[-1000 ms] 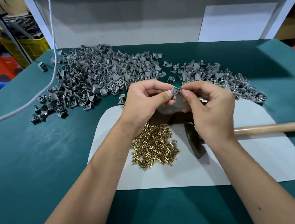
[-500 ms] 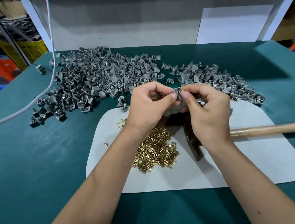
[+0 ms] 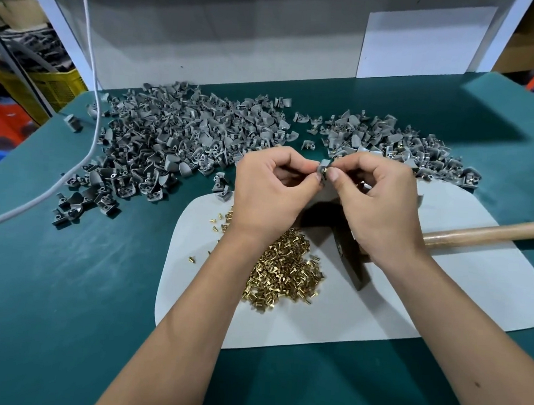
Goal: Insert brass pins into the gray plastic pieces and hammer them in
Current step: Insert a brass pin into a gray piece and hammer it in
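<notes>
Fingers of both the left hand [image 3: 273, 190] and right hand [image 3: 383, 208] pinch one gray plastic piece [image 3: 322, 171] above loose brass pins [image 3: 282, 270].

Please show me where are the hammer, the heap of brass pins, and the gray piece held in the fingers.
hammer [image 3: 493, 231]: head view, on its wooden handle.
heap of brass pins [image 3: 282, 270]: head view, middle of the heap.
gray piece [image 3: 321, 172]: head view, part showing between the fingertips.

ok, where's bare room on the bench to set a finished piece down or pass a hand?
Free: the green table left of the pale grey mat, below the big heap of grey plastic pieces; the mat's right part, below the wooden hammer handle; the table's near edge. Crowded: the mat's centre, with the brass pin pile, hammer head and both hands.
</notes>
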